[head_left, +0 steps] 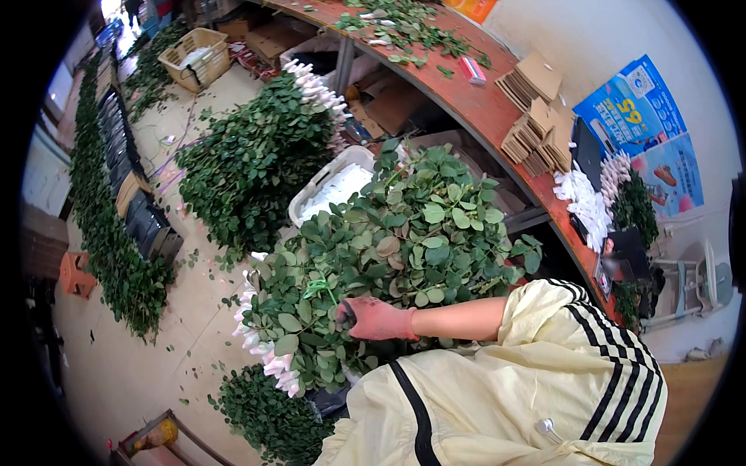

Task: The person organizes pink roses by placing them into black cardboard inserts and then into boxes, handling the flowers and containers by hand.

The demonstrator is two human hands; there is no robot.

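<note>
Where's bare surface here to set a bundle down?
Bare floor lies left of the flower bundles, between them and the row of greenery by the wall. The red bench is crowded with leaf scraps and cardboard stacks.

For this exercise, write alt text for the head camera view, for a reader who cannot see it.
A gloved right hand grips a large leafy bundle of wrapped white flower buds, reaching from a pale yellow striped sleeve. More bundles lie on the floor beside a curved red-brown workbench.
</note>
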